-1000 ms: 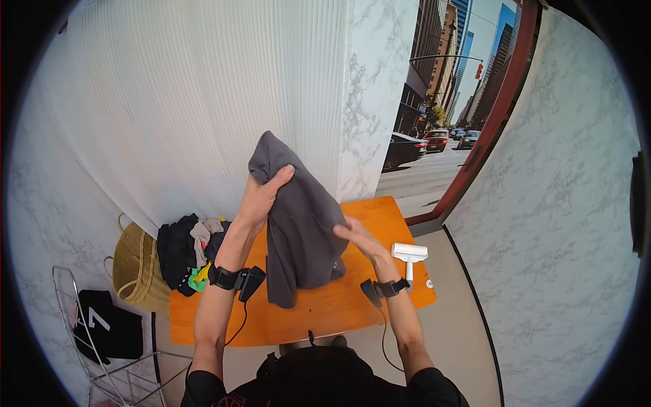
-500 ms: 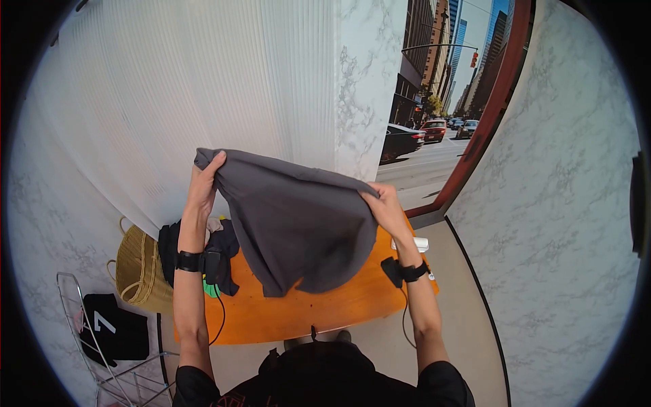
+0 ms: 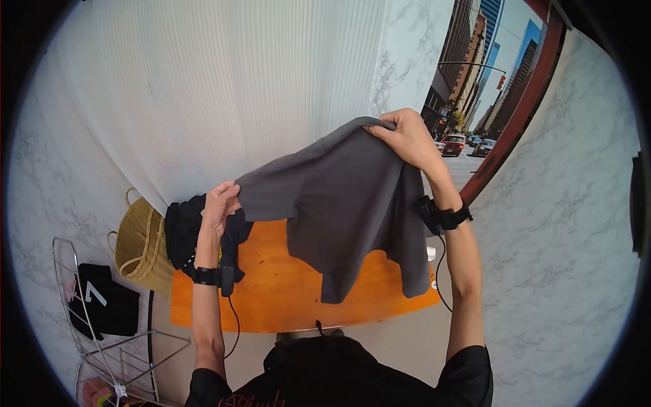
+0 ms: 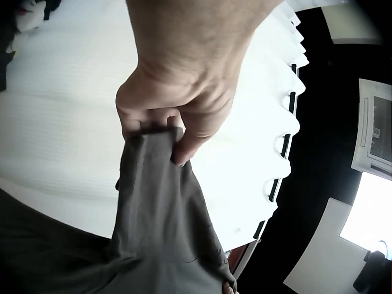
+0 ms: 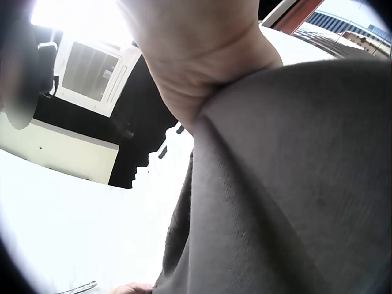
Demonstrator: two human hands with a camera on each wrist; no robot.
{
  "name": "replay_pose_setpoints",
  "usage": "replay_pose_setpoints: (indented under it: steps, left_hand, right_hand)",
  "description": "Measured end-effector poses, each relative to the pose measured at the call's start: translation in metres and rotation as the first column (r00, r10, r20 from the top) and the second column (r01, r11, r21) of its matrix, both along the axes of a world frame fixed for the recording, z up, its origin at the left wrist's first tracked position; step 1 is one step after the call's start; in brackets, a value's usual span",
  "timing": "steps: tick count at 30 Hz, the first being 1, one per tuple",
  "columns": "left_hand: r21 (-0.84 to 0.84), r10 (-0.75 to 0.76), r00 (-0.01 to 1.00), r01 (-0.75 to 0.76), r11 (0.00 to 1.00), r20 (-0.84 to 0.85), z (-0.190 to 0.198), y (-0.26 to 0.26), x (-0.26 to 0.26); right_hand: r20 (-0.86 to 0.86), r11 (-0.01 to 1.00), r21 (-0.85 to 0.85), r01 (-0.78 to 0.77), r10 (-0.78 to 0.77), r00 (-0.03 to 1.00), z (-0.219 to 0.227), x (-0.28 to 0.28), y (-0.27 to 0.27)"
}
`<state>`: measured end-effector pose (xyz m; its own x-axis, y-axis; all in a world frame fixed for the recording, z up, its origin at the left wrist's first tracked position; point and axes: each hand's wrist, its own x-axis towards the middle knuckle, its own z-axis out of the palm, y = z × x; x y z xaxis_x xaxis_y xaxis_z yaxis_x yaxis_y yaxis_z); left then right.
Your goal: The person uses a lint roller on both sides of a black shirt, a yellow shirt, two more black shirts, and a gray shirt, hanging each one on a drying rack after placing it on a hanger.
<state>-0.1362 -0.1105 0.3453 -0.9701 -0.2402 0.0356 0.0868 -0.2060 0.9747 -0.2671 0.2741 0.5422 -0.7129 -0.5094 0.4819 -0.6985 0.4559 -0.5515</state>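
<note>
A dark grey long-sleeved top (image 3: 346, 197) hangs in the air between both hands, over the orange table. My left hand (image 3: 220, 202) pinches the end of one sleeve, drawn out to the left. In the left wrist view, thumb and fingers of the left hand (image 4: 177, 101) grip the flat sleeve end (image 4: 150, 184). Higher up and to the right, my right hand (image 3: 412, 139) holds the top by its upper edge, and the cloth drops in folds below. The cloth (image 5: 294, 171) hides the right fingers in the right wrist view.
An orange table (image 3: 271, 305) stands below. Dark clothes (image 3: 186, 234) lie heaped on its left end, beside a woven basket (image 3: 139, 244). A metal drying rack (image 3: 85, 305) with a black garment (image 3: 108, 302) stands at the left. White curtain (image 3: 237, 88) hangs behind. A white object (image 3: 431, 254) shows at the table's right.
The right hand first came to the bunched top and took hold of it, then rose to the right. The left hand moved left and lower, and the top is now spread between them.
</note>
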Motion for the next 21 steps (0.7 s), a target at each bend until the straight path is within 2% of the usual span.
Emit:
replay_pose_setpoints:
  steps: [1, 2, 3, 5, 7, 8, 9, 10, 11, 13, 14, 16, 17, 18, 20, 21]
  left_hand:
    - [-0.147, 0.223, 0.971, -0.234, 0.961, -0.085, -0.010, 0.003, -0.003]
    - [-0.264, 0.415, 0.887, -0.458, 0.849, -0.201, -0.003, 0.017, -0.002]
    - [-0.349, 0.376, 0.879, -0.464, 0.814, -0.294, 0.014, 0.033, 0.000]
    - [-0.510, 0.155, 0.869, -0.411, 0.756, -0.470, 0.067, 0.081, 0.002]
    - [-0.589, -0.111, 0.835, -0.279, 0.758, -0.539, 0.100, 0.115, -0.010]
    - [-0.584, -0.105, 0.831, -0.288, 0.759, -0.547, 0.108, 0.124, -0.019]
    - [-0.617, -0.318, 0.848, -0.014, 0.787, -0.423, 0.116, 0.130, -0.028]
    - [-0.616, -0.527, 0.797, 0.263, 0.743, -0.295, 0.121, 0.133, -0.033]
    - [-0.623, -0.529, 0.795, 0.258, 0.739, -0.297, 0.120, 0.133, -0.035]
    - [-0.494, -0.466, 0.877, 0.356, 0.793, -0.117, 0.116, 0.137, -0.037]
    - [-0.503, -0.475, 0.873, 0.363, 0.784, -0.110, 0.118, 0.140, -0.034]
    - [-0.520, -0.379, 0.899, 0.222, 0.825, -0.218, 0.126, 0.149, -0.023]
    - [-0.562, -0.340, 0.903, 0.144, 0.815, -0.263, 0.128, 0.149, -0.022]
    - [-0.565, -0.349, 0.902, 0.154, 0.810, -0.255, 0.129, 0.148, -0.022]
    - [-0.667, -0.265, 0.911, -0.016, 0.745, -0.317, 0.134, 0.145, -0.021]
    - [-0.671, -0.254, 0.903, -0.049, 0.740, -0.346, 0.141, 0.145, -0.018]
  right_hand:
    - [-0.001, 0.998, 0.056, -0.039, 0.039, 0.999, 0.003, 0.002, -0.006]
    - [-0.003, 0.991, 0.113, -0.074, 0.074, 0.997, 0.005, 0.005, -0.011]
    - [-0.005, 0.983, 0.122, -0.135, 0.137, 0.991, 0.003, 0.007, -0.019]
    - [-0.020, 0.968, 0.185, -0.169, 0.176, 0.984, 0.007, 0.026, -0.037]
    - [-0.004, 0.957, 0.218, -0.190, 0.196, 0.981, 0.006, 0.037, -0.048]
    - [-0.015, 0.952, 0.251, -0.176, 0.186, 0.982, 0.006, 0.042, -0.051]
    - [-0.029, 0.946, 0.280, -0.162, 0.177, 0.984, 0.007, 0.045, -0.052]
    - [-0.040, 0.947, 0.278, -0.162, 0.180, 0.983, 0.005, 0.045, -0.051]
    - [-0.006, 0.951, 0.255, -0.173, 0.180, 0.984, -0.002, 0.041, -0.047]
    - [0.128, 0.961, 0.200, -0.193, 0.169, 0.977, -0.015, 0.036, -0.035]
    - [0.127, 0.965, 0.188, -0.185, 0.163, 0.978, -0.025, 0.032, -0.027]
    - [0.320, 0.917, -0.048, -0.396, 0.390, 0.863, -0.053, 0.027, -0.013]
    - [0.367, 0.851, -0.217, -0.479, 0.526, 0.768, -0.067, 0.030, -0.008]
    - [0.369, 0.853, -0.225, -0.470, 0.521, 0.769, -0.082, 0.033, -0.003]
    - [0.546, 0.842, -0.271, -0.466, 0.533, 0.647, -0.112, 0.030, 0.005]
    - [0.526, 0.907, 0.166, -0.386, 0.249, 0.813, -0.124, 0.023, 0.007]
